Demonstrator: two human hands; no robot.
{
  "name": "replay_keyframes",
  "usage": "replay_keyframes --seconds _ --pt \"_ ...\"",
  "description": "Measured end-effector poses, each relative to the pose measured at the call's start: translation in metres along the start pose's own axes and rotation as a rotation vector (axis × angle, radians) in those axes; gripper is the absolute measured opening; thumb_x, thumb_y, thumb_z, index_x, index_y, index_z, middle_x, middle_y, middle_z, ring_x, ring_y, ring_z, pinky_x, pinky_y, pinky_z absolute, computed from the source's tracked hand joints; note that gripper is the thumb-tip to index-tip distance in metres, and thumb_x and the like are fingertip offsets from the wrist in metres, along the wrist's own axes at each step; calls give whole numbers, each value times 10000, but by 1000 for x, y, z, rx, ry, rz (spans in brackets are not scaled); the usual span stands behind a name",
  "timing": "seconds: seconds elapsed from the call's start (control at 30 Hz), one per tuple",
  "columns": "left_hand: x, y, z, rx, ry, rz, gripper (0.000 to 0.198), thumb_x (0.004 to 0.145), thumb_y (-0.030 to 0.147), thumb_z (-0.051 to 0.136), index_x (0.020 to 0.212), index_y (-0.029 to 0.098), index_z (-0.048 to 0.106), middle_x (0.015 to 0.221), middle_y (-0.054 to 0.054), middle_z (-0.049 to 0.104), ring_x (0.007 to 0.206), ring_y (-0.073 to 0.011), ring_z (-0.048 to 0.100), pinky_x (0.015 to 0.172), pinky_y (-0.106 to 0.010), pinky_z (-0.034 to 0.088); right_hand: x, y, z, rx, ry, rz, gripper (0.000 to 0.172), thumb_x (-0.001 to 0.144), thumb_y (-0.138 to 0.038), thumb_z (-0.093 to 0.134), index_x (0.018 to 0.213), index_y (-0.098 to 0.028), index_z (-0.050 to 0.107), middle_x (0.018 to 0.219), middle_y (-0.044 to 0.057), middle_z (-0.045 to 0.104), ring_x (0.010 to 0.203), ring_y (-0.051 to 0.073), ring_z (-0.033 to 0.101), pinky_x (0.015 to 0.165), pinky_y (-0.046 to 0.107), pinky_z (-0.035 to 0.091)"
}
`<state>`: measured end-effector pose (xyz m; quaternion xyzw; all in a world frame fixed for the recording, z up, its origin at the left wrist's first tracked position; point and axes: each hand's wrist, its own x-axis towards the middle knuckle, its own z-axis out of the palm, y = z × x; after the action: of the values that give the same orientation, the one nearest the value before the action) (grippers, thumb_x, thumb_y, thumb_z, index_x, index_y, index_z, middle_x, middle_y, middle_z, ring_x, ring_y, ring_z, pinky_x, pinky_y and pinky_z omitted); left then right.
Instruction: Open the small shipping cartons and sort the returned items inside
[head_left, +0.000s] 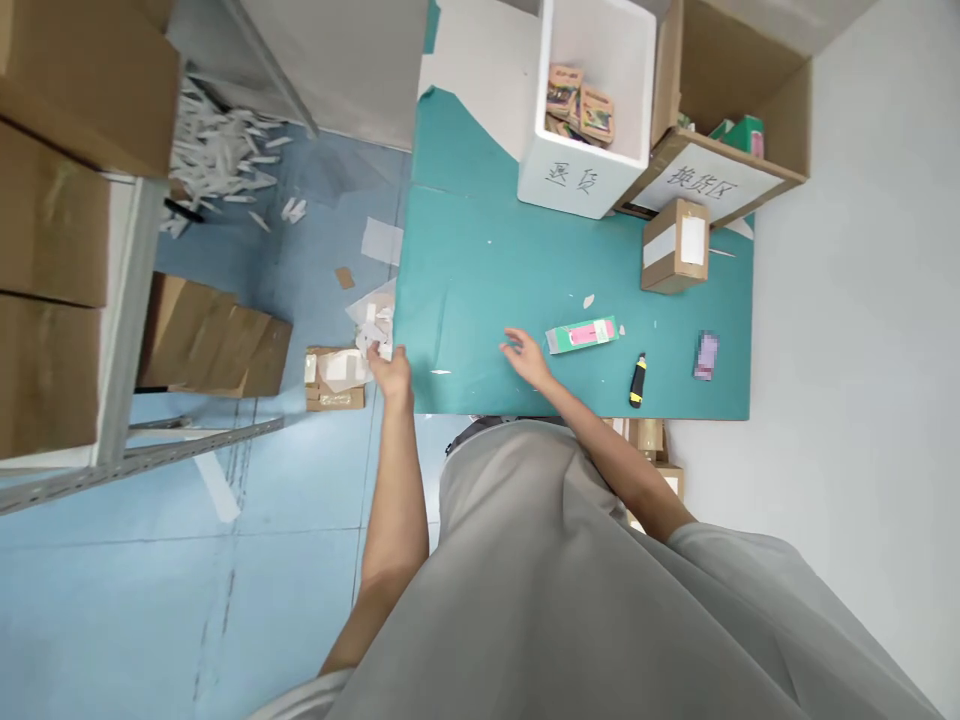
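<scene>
My left hand [392, 372] hangs just past the left edge of the teal-topped table [465, 260], thumb and fingers apart. Crumpled clear and white plastic scraps [373, 328] show right beyond its fingertips; I cannot tell whether the fingers touch them. Over the table near its front edge is my right hand [527, 358], fingers loosely stretched and nothing in them. To the right of that hand lies a slim green box with a pink panel [583, 335]. A black and yellow utility knife [637, 381] rests farther right.
A white foam box [570, 180] holding small packets and an open carton [772, 130] stand at the back. Before them is a small brown box [675, 248]. A blurred-out object [706, 356] lies at right. Left are a metal shelf [127, 330] and flattened cardboard [335, 395] on the floor.
</scene>
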<state>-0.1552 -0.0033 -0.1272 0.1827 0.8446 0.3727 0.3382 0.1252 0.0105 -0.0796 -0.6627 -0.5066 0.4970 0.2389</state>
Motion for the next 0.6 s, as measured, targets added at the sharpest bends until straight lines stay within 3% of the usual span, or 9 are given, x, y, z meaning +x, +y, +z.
replay_keyframes --seconds 0.17,0.23,0.3,0.43,0.6 --pt "-85 34 94 53 -648 39 554 973 216 699 1513 107 646 1600 -258 672 1515 -313 666 1321 -461 480 4 59 -135 -225 423 97 495 1000 -230 551 1446 -106 726 1546 243 717 1434 285 678 1276 458 510" --pt "-115 42 124 82 -800 39 526 944 211 755 1456 105 703 1508 -247 747 1442 -321 724 1289 -464 510 13 76 -175 -307 495 155 527 988 -234 559 1472 -88 708 1557 263 704 1471 312 647 1299 498 480" --pt "-139 47 148 113 -871 31 507 889 205 826 1380 100 756 1410 -238 805 1380 -350 764 1250 -483 540 22 89 -203 -347 497 215 560 979 -239 582 1504 -73 681 1576 275 691 1492 326 634 1301 515 473" --pt "-170 58 183 175 -905 7 531 802 223 937 1297 88 799 1342 -238 834 1428 -419 732 1226 -502 543 37 103 -224 -347 422 265 516 946 -220 646 1434 -64 717 1445 266 776 1363 318 738 1182 450 574" --pt "-196 70 200 165 -856 -23 588 850 197 913 1407 92 757 1357 -233 834 1347 -370 786 1159 -458 607 36 109 -217 -376 345 170 414 942 -243 698 1329 -120 781 1248 187 865 1137 290 833 1022 385 648"
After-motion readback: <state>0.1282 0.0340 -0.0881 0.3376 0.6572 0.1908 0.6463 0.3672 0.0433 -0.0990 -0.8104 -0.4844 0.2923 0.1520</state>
